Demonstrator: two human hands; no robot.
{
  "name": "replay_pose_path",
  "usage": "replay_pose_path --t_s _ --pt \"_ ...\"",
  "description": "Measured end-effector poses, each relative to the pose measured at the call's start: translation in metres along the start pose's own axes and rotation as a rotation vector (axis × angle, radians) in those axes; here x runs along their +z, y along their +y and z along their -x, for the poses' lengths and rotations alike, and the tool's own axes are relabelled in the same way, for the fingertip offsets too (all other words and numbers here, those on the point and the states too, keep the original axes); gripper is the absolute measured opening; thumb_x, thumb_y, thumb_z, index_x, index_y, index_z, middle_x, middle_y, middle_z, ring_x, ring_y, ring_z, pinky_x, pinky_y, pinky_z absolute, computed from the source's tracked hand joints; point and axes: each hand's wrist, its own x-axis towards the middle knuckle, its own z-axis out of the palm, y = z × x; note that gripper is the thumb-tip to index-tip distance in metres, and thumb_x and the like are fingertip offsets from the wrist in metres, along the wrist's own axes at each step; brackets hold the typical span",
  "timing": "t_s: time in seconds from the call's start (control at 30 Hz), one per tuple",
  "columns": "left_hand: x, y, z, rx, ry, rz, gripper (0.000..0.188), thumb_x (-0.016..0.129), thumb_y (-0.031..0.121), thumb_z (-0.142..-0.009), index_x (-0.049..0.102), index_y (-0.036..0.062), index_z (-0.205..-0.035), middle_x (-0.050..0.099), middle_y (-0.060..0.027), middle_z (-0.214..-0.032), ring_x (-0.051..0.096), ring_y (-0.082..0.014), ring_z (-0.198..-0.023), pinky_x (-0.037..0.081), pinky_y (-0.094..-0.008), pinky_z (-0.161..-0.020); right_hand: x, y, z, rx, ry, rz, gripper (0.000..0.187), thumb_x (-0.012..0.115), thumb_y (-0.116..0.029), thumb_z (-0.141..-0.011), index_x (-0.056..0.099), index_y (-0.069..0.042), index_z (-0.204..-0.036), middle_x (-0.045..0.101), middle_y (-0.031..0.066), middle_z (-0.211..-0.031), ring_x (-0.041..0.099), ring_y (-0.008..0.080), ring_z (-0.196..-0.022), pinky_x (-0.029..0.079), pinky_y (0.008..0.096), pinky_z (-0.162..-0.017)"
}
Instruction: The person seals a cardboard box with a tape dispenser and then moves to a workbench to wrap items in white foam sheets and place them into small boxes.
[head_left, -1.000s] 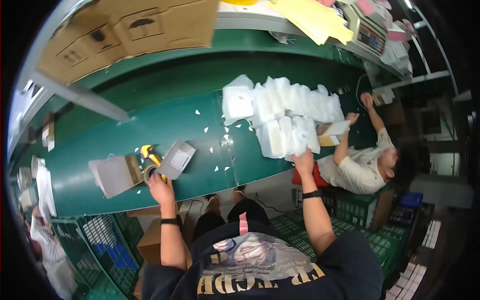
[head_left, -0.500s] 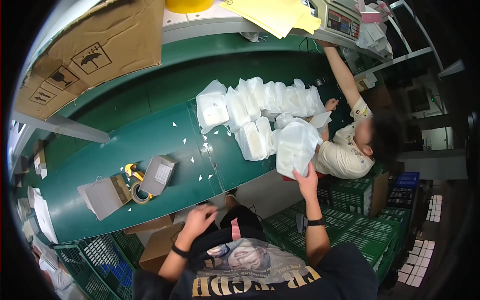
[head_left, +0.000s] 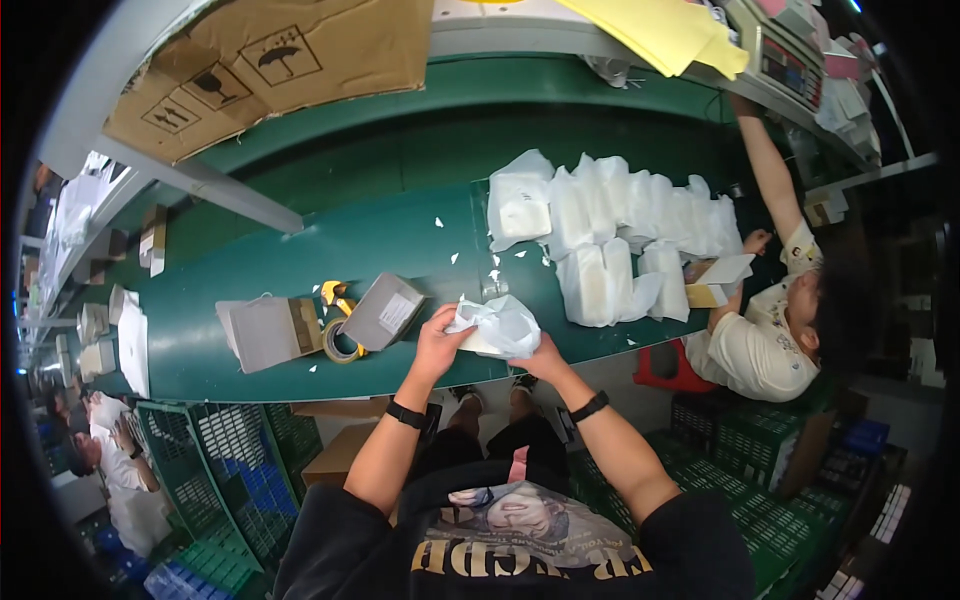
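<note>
A white plastic-wrapped package (head_left: 503, 327) is held between my two hands over the near edge of the green table. My left hand (head_left: 438, 342) is closed, pinching the loose plastic at its left side. My right hand (head_left: 544, 358) grips the lower right side, its fingers partly hidden under the package. Left of my hands lie an open grey box (head_left: 388, 310), a yellow tape dispenser with a tape roll (head_left: 343, 342), and another open grey box with a brown inside (head_left: 268, 334). More white wrapped packages (head_left: 600, 205) stand in rows to the right.
A co-worker (head_left: 765, 325) sits at the right end, one arm stretched toward a scale (head_left: 785, 55) on the shelf. A large cardboard box (head_left: 330, 75) overhangs the far left. Green crates (head_left: 190, 450) stand below the table (head_left: 200, 290). White scraps dot its surface.
My right hand has brought the package left from the co-worker's side to in front of me. My left hand has come up and taken hold of it too. The view has shifted left.
</note>
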Motion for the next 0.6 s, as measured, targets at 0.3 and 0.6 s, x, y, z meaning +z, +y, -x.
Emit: replay_pose_path --t_s 0.3,0.6 --pt "-0.001 0.047 0.034 0.362 0.014 -0.394 0.032 0.069 0.001 -0.079 0.069 0.0019 -0.111 0.063 -0.0141 -0.125 0.06 -0.033 -0.114 0.047 -0.0403 -0.099 -0.015 0.031 -0.015 -0.226 -0.021 0.342 0.081 0.087 -0.018 -0.071 0.047 -0.009 -0.142 0.045 0.0165 -0.149 0.042 0.0314 -0.139 0.036 0.0395 -0.115" --pt "0.002 0.13 0.055 0.643 -0.097 -1.006 0.04 0.077 0.018 -0.074 0.068 0.0135 -0.113 0.057 -0.0139 -0.131 0.055 -0.0387 -0.119 0.044 -0.0474 -0.103 -0.055 -0.142 0.075 -0.483 0.003 0.64 0.067 0.086 -0.029 -0.071 0.059 -0.015 -0.131 0.047 0.0179 -0.144 0.049 0.0378 -0.128 0.042 0.0433 -0.107"
